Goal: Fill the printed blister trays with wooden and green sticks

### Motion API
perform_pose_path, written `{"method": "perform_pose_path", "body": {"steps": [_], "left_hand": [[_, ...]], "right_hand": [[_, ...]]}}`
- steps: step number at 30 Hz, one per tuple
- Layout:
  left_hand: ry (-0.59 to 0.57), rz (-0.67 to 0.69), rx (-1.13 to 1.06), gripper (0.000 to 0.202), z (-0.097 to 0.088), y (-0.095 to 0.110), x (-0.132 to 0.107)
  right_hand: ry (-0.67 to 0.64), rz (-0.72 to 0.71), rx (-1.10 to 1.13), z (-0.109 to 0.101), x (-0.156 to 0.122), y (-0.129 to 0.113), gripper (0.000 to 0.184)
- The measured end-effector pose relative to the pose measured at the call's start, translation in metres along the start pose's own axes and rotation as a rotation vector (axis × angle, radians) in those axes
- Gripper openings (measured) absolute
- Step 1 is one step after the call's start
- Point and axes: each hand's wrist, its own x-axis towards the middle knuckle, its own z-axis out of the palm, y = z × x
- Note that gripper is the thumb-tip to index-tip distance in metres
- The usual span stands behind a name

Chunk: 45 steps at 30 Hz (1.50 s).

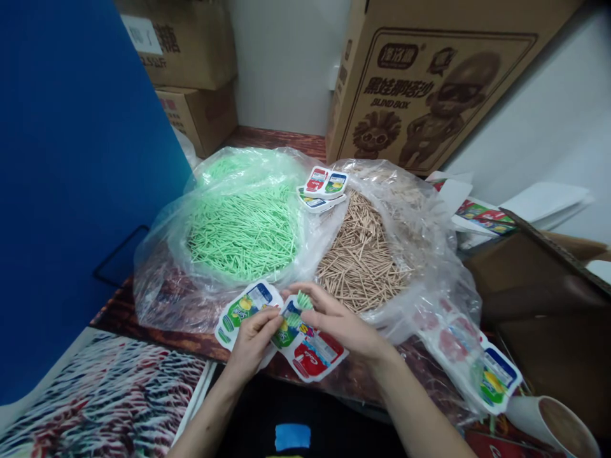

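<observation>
A printed packet (317,356) with red and green bottle pictures is between my two hands, above the table's front edge. My left hand (252,340) is closed on its left side, thumb and fingers pinching it. A second packet of the same kind (245,308) lies under and beyond my left hand. My right hand (338,318) is closed round a small bundle of light green sticks (303,300) at the packet's upper edge. How far the sticks go into the packet is hidden by my fingers.
Beyond my hands lie a clear bag of green sticks (243,235) and one of brown sticks (363,254). More packets (326,183) rest between them. A paper cup (548,426) and an open carton (529,286) are at right; a large box (429,89) stands behind.
</observation>
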Motion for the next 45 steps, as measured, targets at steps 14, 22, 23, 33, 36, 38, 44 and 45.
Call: {"method": "perform_pose_path", "body": {"steps": [14, 22, 23, 33, 36, 38, 44, 45], "left_hand": [[-0.235, -0.110, -0.059, 0.021, -0.007, 0.002, 0.000], [-0.407, -0.145, 0.138, 0.021, -0.006, 0.020, 0.004], [-0.364, -0.118, 0.163, 0.018, -0.003, 0.020, 0.005], [-0.228, -0.038, 0.208, 0.024, 0.009, 0.014, 0.003], [-0.246, -0.044, 0.225, 0.023, 0.009, 0.014, 0.004], [-0.300, -0.033, 0.235, 0.018, 0.009, 0.013, 0.006], [-0.270, -0.069, 0.169, 0.020, 0.020, 0.013, 0.004], [-0.235, -0.078, 0.153, 0.022, 0.024, 0.013, 0.003]], "right_hand": [[0.273, -0.298, -0.942, 0.006, -0.018, 0.010, 0.017], [0.311, -0.310, -0.849, 0.010, -0.024, 0.008, 0.030], [0.355, -0.295, -0.852, 0.007, -0.025, 0.010, 0.018], [0.534, -0.270, -0.815, -0.009, -0.024, 0.042, 0.029], [0.460, -0.258, -0.795, -0.012, -0.026, 0.039, 0.024], [0.411, -0.277, -0.790, -0.012, -0.028, 0.036, 0.017], [0.579, -0.388, -0.880, -0.007, -0.021, 0.040, 0.031], [0.613, -0.422, -0.898, -0.006, -0.020, 0.043, 0.032]]}}
